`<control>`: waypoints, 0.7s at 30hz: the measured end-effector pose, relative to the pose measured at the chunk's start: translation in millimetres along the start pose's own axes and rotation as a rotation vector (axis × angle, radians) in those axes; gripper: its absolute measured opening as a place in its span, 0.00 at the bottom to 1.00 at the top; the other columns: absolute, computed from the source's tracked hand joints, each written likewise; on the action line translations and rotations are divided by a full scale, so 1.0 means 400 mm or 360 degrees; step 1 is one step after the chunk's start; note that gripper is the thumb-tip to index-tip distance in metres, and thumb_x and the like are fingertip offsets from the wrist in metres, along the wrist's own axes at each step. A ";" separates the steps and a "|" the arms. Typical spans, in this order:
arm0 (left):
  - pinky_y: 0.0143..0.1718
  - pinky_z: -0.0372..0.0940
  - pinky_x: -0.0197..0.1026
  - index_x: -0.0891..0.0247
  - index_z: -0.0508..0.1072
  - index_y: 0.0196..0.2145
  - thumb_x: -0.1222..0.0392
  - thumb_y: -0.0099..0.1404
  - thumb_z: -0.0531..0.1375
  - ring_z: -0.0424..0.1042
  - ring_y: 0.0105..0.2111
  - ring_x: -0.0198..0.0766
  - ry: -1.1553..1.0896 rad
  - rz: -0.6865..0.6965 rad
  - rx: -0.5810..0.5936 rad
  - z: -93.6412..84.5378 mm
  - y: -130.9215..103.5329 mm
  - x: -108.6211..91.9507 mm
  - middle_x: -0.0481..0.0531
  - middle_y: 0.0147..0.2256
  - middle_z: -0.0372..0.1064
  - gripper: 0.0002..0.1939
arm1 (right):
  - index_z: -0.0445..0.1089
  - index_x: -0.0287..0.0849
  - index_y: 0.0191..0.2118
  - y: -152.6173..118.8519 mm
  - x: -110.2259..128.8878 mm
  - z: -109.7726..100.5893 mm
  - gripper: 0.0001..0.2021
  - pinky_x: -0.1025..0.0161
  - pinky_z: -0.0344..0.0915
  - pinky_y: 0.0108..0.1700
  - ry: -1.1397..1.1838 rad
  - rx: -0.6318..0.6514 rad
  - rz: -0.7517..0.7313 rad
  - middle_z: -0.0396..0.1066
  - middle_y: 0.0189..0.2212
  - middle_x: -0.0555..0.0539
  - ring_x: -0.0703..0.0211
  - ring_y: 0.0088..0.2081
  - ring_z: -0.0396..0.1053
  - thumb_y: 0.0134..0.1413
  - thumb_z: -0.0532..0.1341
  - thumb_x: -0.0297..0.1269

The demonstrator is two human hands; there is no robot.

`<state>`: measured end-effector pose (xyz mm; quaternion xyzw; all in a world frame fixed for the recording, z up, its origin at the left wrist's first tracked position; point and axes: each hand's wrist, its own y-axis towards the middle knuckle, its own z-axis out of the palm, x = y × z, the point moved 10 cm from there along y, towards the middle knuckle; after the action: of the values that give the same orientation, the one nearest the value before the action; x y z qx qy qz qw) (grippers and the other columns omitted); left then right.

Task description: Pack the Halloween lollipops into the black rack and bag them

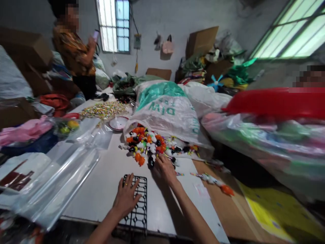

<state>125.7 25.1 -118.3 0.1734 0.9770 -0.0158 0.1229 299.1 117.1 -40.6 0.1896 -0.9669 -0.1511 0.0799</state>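
Observation:
My left hand [127,195] lies open, fingers apart, on a black grid rack [141,203] near the table's front edge. My right hand [164,168] reaches to the near edge of a pile of small orange, white and black plastic figures [149,142]. Its fingers are bent down among the pieces, and what they grip is hidden. The pile spills from the mouth of a white woven sack [162,113] with green print. To the right of that hand lies a slim colourful stick with white and orange figures [215,181].
Clear plastic bags [68,169] lie at the left, with small colourful pieces [104,109] behind them. A white round dish [118,123] stands by the sack. A person [76,51] holds a phone at the back left. Cardboard [220,206] and large filled bags [264,139] are at the right.

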 end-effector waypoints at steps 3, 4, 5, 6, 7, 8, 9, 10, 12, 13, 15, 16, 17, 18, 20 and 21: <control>0.64 0.52 0.65 0.55 0.66 0.63 0.54 0.67 0.57 0.55 0.66 0.56 0.0029 0.0027 -0.0202 -0.023 -0.004 0.008 0.62 0.67 0.53 0.27 | 0.74 0.41 0.47 -0.046 0.083 0.015 0.13 0.54 0.66 0.52 0.0099 0.0019 -0.0069 0.72 0.49 0.38 0.47 0.51 0.67 0.61 0.56 0.28; 0.63 0.53 0.64 0.57 0.69 0.61 0.54 0.68 0.57 0.57 0.65 0.56 0.0019 0.0050 -0.0306 -0.049 0.005 0.014 0.62 0.66 0.56 0.25 | 0.74 0.41 0.45 -0.065 0.102 0.021 0.11 0.54 0.67 0.50 0.0167 0.0019 -0.0047 0.72 0.47 0.38 0.48 0.48 0.68 0.62 0.56 0.28; 0.63 0.55 0.63 0.59 0.70 0.59 0.55 0.68 0.56 0.60 0.64 0.55 -0.0004 0.0075 -0.0412 -0.085 0.021 0.019 0.62 0.65 0.59 0.23 | 0.73 0.42 0.46 -0.083 0.114 0.023 0.11 0.54 0.68 0.49 0.0256 0.0002 -0.0011 0.72 0.46 0.39 0.49 0.47 0.69 0.63 0.55 0.30; 0.62 0.57 0.60 0.61 0.71 0.58 0.56 0.69 0.55 0.62 0.62 0.53 -0.0039 0.0099 -0.0498 -0.125 0.048 0.024 0.62 0.62 0.63 0.21 | 0.72 0.42 0.48 -0.099 0.119 0.021 0.11 0.54 0.69 0.49 0.0359 -0.0027 0.0029 0.71 0.48 0.39 0.50 0.48 0.69 0.64 0.55 0.31; 0.62 0.59 0.56 0.63 0.71 0.57 0.57 0.70 0.54 0.65 0.60 0.51 -0.0078 0.0115 -0.0555 -0.167 0.085 0.027 0.62 0.60 0.66 0.20 | 0.70 0.42 0.51 -0.111 0.117 0.016 0.13 0.54 0.69 0.51 0.0467 -0.0059 0.0072 0.70 0.51 0.39 0.50 0.50 0.68 0.65 0.55 0.32; 0.60 0.61 0.51 0.65 0.70 0.57 0.59 0.71 0.52 0.67 0.57 0.48 -0.0122 0.0116 -0.0562 -0.204 0.133 0.027 0.62 0.56 0.70 0.20 | 0.68 0.42 0.55 -0.118 0.111 0.010 0.14 0.54 0.68 0.53 0.0571 -0.0083 0.0106 0.68 0.54 0.38 0.51 0.53 0.67 0.66 0.54 0.34; 0.58 0.63 0.48 0.67 0.69 0.57 0.60 0.72 0.51 0.70 0.54 0.46 -0.0150 0.0083 -0.0505 -0.230 0.191 0.026 0.61 0.53 0.72 0.20 | 0.67 0.43 0.57 -0.121 0.103 0.006 0.16 0.54 0.67 0.55 0.0661 -0.0096 0.0133 0.66 0.56 0.38 0.51 0.55 0.66 0.67 0.53 0.35; 0.57 0.64 0.46 0.67 0.70 0.56 0.62 0.72 0.51 0.71 0.52 0.44 -0.0162 0.0027 -0.0422 -0.247 0.253 0.023 0.61 0.51 0.73 0.18 | 0.66 0.42 0.57 -0.119 0.093 0.004 0.16 0.54 0.67 0.57 0.0730 -0.0092 0.0144 0.65 0.57 0.38 0.52 0.56 0.66 0.67 0.53 0.35; 0.55 0.64 0.43 0.65 0.70 0.55 0.63 0.71 0.52 0.71 0.52 0.43 -0.0158 -0.0002 -0.0196 -0.248 0.373 -0.008 0.59 0.51 0.72 0.17 | 0.69 0.41 0.54 -0.107 0.066 0.004 0.15 0.54 0.67 0.56 0.0755 -0.0087 0.0193 0.67 0.55 0.37 0.51 0.55 0.66 0.68 0.52 0.35; 0.54 0.65 0.43 0.66 0.69 0.55 0.63 0.70 0.53 0.72 0.52 0.45 -0.0159 -0.0029 -0.0136 -0.242 0.422 -0.025 0.60 0.51 0.72 0.17 | 0.70 0.40 0.51 -0.100 0.048 0.006 0.14 0.53 0.68 0.56 0.0708 -0.0088 0.0239 0.68 0.54 0.36 0.50 0.54 0.67 0.67 0.52 0.35; 0.51 0.67 0.45 0.67 0.67 0.56 0.65 0.68 0.54 0.73 0.51 0.48 -0.0166 -0.0097 -0.0062 -0.218 0.497 -0.055 0.63 0.51 0.71 0.19 | 0.72 0.39 0.48 -0.085 0.011 0.016 0.13 0.51 0.67 0.55 0.0539 -0.0043 0.0351 0.68 0.53 0.35 0.48 0.54 0.66 0.66 0.53 0.33; 0.49 0.67 0.46 0.69 0.66 0.56 0.67 0.67 0.54 0.74 0.50 0.50 -0.0173 -0.0139 -0.0050 -0.204 0.522 -0.065 0.66 0.51 0.71 0.19 | 0.72 0.38 0.47 -0.078 -0.007 0.024 0.12 0.50 0.67 0.56 0.0448 0.0016 0.0402 0.67 0.54 0.35 0.47 0.54 0.65 0.64 0.54 0.32; 0.48 0.67 0.47 0.70 0.66 0.56 0.69 0.67 0.53 0.74 0.49 0.51 -0.0181 -0.0178 -0.0038 -0.190 0.540 -0.072 0.68 0.50 0.71 0.20 | 0.72 0.38 0.47 -0.072 -0.022 0.034 0.12 0.51 0.67 0.56 0.0373 0.0095 0.0439 0.67 0.55 0.35 0.47 0.54 0.65 0.63 0.54 0.31; 0.48 0.67 0.48 0.70 0.67 0.55 0.72 0.66 0.52 0.74 0.49 0.52 -0.0190 -0.0211 -0.0029 -0.179 0.553 -0.076 0.69 0.50 0.71 0.20 | 0.72 0.37 0.48 -0.065 -0.035 0.044 0.13 0.52 0.67 0.55 0.0314 0.0185 0.0462 0.66 0.56 0.35 0.47 0.55 0.64 0.62 0.55 0.29; 0.48 0.67 0.49 0.70 0.67 0.54 0.75 0.64 0.51 0.74 0.49 0.53 -0.0216 -0.0253 -0.0027 -0.169 0.569 -0.077 0.69 0.48 0.72 0.21 | 0.71 0.37 0.50 -0.050 -0.061 0.059 0.15 0.55 0.67 0.53 0.0215 0.0349 0.0488 0.65 0.56 0.35 0.47 0.54 0.64 0.60 0.54 0.25; 0.48 0.67 0.49 0.69 0.67 0.55 0.75 0.64 0.51 0.74 0.49 0.52 -0.0231 -0.0266 -0.0032 -0.171 0.572 -0.074 0.69 0.47 0.73 0.22 | 0.71 0.36 0.50 -0.041 -0.074 0.061 0.16 0.55 0.67 0.52 0.0170 0.0406 0.0483 0.65 0.56 0.35 0.47 0.54 0.64 0.59 0.53 0.23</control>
<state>214.9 235.2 -42.1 0.0885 0.9767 -0.0286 0.1933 326.4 120.7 -71.9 0.0579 -0.9900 -0.0035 0.1283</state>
